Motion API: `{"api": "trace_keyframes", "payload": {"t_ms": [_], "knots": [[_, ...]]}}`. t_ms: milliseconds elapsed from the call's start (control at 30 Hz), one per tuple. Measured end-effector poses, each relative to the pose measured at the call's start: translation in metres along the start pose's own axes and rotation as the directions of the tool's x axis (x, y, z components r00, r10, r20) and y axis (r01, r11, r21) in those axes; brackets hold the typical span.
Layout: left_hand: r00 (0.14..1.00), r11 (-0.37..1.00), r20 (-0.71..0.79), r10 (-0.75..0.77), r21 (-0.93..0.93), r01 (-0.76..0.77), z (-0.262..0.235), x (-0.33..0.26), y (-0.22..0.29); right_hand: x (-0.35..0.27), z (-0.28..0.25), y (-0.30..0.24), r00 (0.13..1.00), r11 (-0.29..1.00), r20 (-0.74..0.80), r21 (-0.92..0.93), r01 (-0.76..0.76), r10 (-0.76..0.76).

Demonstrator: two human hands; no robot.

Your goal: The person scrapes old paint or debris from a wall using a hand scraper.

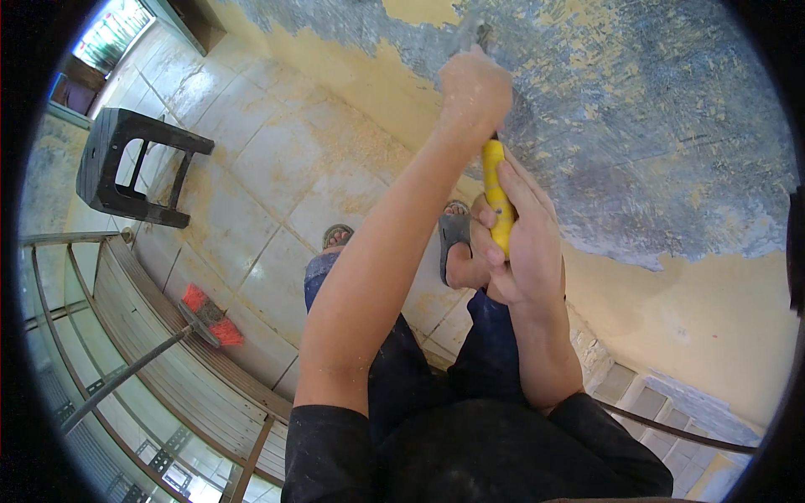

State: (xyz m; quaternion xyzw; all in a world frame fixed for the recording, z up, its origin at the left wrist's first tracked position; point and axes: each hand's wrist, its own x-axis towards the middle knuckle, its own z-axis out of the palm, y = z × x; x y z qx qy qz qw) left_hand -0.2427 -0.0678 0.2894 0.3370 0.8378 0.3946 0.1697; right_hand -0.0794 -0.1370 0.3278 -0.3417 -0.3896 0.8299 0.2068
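Note:
Both my hands are on a yellow-handled scraper [496,184] held against the wall. My left hand [475,88] is closed in a fist around its forward part, close to the wall, and hides most of it. Only a dark tip shows past the knuckles, blurred, and a short dark piece shows below the fist. Around the yellow grip, my right hand [530,239] is closed, its palm along one side and its thumb and fingers on the other. The wall [637,134] in front is patchy grey-blue with scraped streaks and yellowish paint.
A dark plastic stool [113,159] stands on the dusty tiled floor [251,184] at the left. Below it lies a red-bristled broom [210,317] beside a metal-and-glass rack [159,335]. A doorway [117,50] is at the upper left. My sandalled feet are beneath my arms.

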Motion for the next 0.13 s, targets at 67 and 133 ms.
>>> {"api": "trace_keyframes", "payload": {"t_ms": [67,133], "knots": [[0.995,0.98,0.089,0.054,0.185,-0.07,-0.005,0.004,-0.004,0.012,-0.002,-0.004,0.997,0.999,0.073,-0.02,-0.029,0.03],[0.979,0.914,0.163,0.122,0.366,-0.175,-0.015,0.009,-0.004,0.011,-0.001,-0.005,0.997,0.998,0.065,-0.037,-0.041,0.044]]}}
